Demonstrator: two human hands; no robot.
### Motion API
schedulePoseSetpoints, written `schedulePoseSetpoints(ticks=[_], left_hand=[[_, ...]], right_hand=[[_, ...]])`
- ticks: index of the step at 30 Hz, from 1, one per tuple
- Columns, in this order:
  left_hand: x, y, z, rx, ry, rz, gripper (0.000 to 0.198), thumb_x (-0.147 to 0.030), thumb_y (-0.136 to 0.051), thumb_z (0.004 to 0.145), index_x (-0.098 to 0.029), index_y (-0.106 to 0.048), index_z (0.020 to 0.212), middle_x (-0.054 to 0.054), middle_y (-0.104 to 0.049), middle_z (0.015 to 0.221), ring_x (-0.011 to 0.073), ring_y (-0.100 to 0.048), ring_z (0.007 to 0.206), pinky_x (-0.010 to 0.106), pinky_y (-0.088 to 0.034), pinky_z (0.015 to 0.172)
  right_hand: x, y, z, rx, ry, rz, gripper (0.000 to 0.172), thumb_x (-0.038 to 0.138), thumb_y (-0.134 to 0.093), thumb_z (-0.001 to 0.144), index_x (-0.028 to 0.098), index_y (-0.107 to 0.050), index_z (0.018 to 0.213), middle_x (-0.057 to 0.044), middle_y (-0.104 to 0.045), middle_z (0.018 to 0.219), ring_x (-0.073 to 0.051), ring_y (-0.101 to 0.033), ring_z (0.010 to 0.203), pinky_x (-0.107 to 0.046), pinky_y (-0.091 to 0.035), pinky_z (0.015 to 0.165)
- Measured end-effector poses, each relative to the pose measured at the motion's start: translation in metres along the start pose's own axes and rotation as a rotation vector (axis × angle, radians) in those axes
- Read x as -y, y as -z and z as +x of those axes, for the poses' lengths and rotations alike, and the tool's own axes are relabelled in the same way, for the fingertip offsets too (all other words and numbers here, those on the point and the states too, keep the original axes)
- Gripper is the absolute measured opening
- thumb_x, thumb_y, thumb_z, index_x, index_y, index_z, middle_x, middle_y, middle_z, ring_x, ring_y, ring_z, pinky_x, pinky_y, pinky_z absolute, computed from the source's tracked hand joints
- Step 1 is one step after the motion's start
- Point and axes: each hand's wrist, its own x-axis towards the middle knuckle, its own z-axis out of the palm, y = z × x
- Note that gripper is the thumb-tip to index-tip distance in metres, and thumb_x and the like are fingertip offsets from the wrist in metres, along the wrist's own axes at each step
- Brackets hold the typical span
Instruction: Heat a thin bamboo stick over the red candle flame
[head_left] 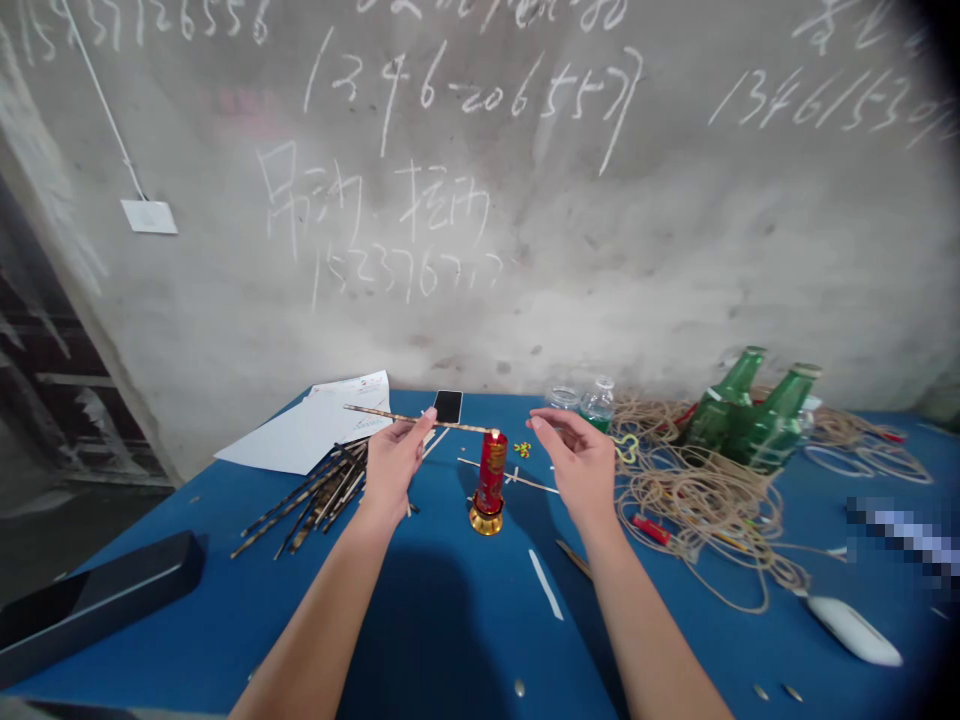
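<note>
My left hand (393,462) pinches a thin mottled bamboo stick (455,427) between thumb and fingers. The stick lies nearly level, and its right end reaches the small bright flame on top of a red candle (492,475). The candle stands upright in a gold-coloured holder (486,521) on the blue table (480,610). To the right of the flame is my right hand (579,462), raised, its thumb and index fingertips close together. Whatever may be between those fingertips is too small to make out. A bundle of dark mottled sticks (319,495) rests beyond my left forearm.
White papers (300,425) and a phone (448,406) lie at the back. Green bottles (776,415), glass jars (598,402) and tangled tan cord (697,500) occupy the right. A red lighter (651,530), a white strip (545,585) and a long dark case (105,605) are also there.
</note>
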Motion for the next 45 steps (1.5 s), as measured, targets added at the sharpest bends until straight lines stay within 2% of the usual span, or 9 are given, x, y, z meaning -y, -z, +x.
schedulePoseSetpoints(ticks=[10, 16, 20, 26, 31, 35, 38, 41, 45], left_hand=[[-0.001, -0.001, -0.001, 0.006, 0.024, 0.012, 0.050, -0.055, -0.092, 0.070, -0.015, -0.063, 0.070, -0.008, -0.039, 0.053, 0.0043, -0.029, 0.045, 0.019, -0.021, 0.044], [-0.002, -0.001, 0.000, 0.021, 0.002, -0.012, 0.050, -0.054, -0.092, 0.071, -0.015, -0.061, 0.066, -0.007, -0.041, 0.054, 0.0041, -0.030, 0.045, 0.019, -0.022, 0.044], [-0.006, -0.002, -0.003, 0.114, -0.054, -0.072, 0.044, -0.053, -0.090, 0.075, -0.013, -0.074, 0.080, -0.007, -0.041, 0.056, 0.0039, -0.030, 0.045, 0.019, -0.018, 0.043], [-0.013, -0.005, -0.016, 0.262, -0.168, -0.083, 0.043, -0.054, -0.082, 0.086, -0.013, -0.081, 0.099, -0.005, -0.042, 0.056, 0.0048, -0.030, 0.048, 0.019, -0.019, 0.044], [-0.011, -0.008, -0.022, 0.313, -0.168, -0.033, 0.044, -0.055, -0.081, 0.087, -0.014, -0.082, 0.104, -0.006, -0.040, 0.055, 0.0058, -0.030, 0.049, 0.020, -0.021, 0.045], [-0.010, -0.010, -0.021, 0.284, -0.144, -0.021, 0.047, -0.057, -0.082, 0.085, -0.015, -0.082, 0.106, -0.006, -0.040, 0.058, 0.0061, -0.031, 0.050, 0.019, -0.021, 0.045], [-0.013, -0.009, -0.017, 0.173, -0.152, -0.063, 0.048, -0.056, -0.085, 0.081, -0.014, -0.081, 0.105, -0.005, -0.045, 0.061, 0.0053, -0.033, 0.050, 0.019, -0.022, 0.044], [-0.015, -0.006, -0.011, 0.058, -0.183, -0.140, 0.048, -0.057, -0.086, 0.079, -0.014, -0.079, 0.101, -0.005, -0.050, 0.064, 0.0036, -0.035, 0.047, 0.019, -0.024, 0.042], [-0.013, -0.002, -0.005, 0.014, -0.203, -0.167, 0.047, -0.056, -0.087, 0.078, -0.014, -0.075, 0.098, -0.004, -0.056, 0.068, 0.0029, -0.040, 0.046, 0.018, -0.028, 0.041]], right_hand=[[0.000, 0.001, 0.000, 0.011, 0.002, -0.007, 0.023, 0.043, -0.081, 0.087, 0.022, -0.082, 0.097, -0.008, -0.078, 0.086, -0.027, -0.074, 0.085, -0.032, -0.052, 0.062], [-0.001, 0.001, 0.001, 0.019, 0.007, -0.005, 0.023, 0.043, -0.081, 0.088, 0.023, -0.082, 0.098, -0.008, -0.078, 0.089, -0.026, -0.073, 0.085, -0.032, -0.050, 0.061], [0.004, 0.001, -0.002, 0.044, 0.039, -0.006, 0.023, 0.044, -0.079, 0.090, 0.024, -0.082, 0.099, -0.008, -0.078, 0.093, -0.022, -0.068, 0.077, -0.031, -0.047, 0.058], [0.025, 0.000, -0.011, 0.154, 0.206, -0.124, 0.020, 0.039, -0.076, 0.093, 0.029, -0.081, 0.109, -0.004, -0.076, 0.098, -0.014, -0.048, 0.062, -0.031, -0.040, 0.056], [0.030, -0.002, -0.012, 0.187, 0.215, -0.177, 0.011, 0.036, -0.078, 0.091, 0.028, -0.083, 0.096, -0.003, -0.072, 0.085, -0.014, -0.046, 0.061, -0.030, -0.038, 0.054], [0.021, -0.001, -0.009, 0.153, 0.121, -0.179, 0.013, 0.038, -0.080, 0.088, 0.028, -0.085, 0.095, 0.001, -0.063, 0.068, -0.013, -0.043, 0.056, -0.029, -0.036, 0.051], [0.014, 0.003, -0.004, 0.131, 0.081, -0.176, 0.019, 0.042, -0.081, 0.087, 0.027, -0.086, 0.097, 0.001, -0.061, 0.065, -0.014, -0.044, 0.056, -0.029, -0.037, 0.051], [0.009, 0.008, 0.001, 0.113, 0.057, -0.154, 0.024, 0.046, -0.083, 0.084, 0.025, -0.086, 0.097, 0.000, -0.064, 0.065, -0.015, -0.047, 0.057, -0.029, -0.037, 0.052], [0.005, 0.015, 0.007, 0.124, 0.027, -0.103, 0.025, 0.046, -0.085, 0.083, 0.024, -0.086, 0.096, -0.004, -0.073, 0.076, -0.017, -0.055, 0.063, -0.030, -0.041, 0.056]])
